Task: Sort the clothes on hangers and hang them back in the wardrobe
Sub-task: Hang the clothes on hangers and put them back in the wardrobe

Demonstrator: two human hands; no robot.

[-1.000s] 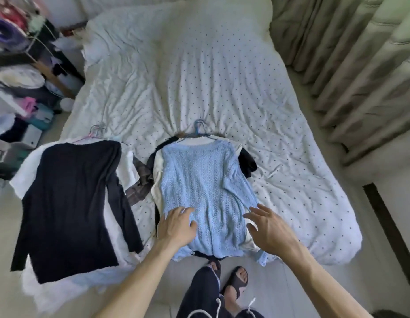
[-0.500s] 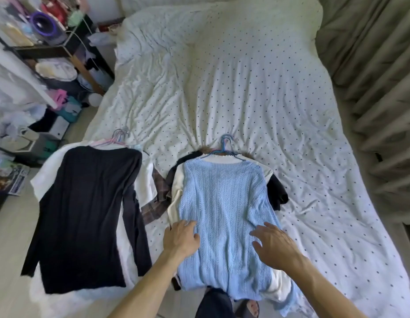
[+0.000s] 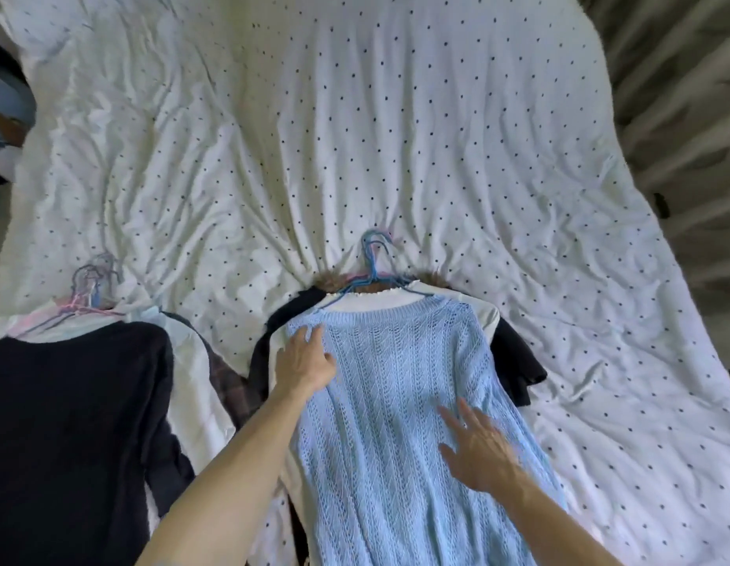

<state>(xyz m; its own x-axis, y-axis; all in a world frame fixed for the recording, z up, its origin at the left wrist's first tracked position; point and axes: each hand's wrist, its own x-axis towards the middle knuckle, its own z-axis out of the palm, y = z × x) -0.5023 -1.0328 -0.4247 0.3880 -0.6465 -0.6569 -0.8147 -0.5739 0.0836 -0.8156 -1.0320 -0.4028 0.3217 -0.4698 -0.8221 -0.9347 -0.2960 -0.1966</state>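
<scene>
A light blue knit top lies on top of a pile of hung clothes on the bed, with blue hanger hooks sticking out above its collar. White and black garments show under it. My left hand rests flat on the top's left shoulder, fingers spread. My right hand lies open on its lower right side. A second pile at the left is topped by a black long-sleeved top, with pink and blue hanger hooks above it.
The bed has a white spotted sheet, wrinkled around the hangers. Curtains hang along the right side. Clutter shows at the far left edge.
My view has moved closer over the bed. My left hand slid up from the blue top's hem to its left shoulder; my right hand moved up its right side.
</scene>
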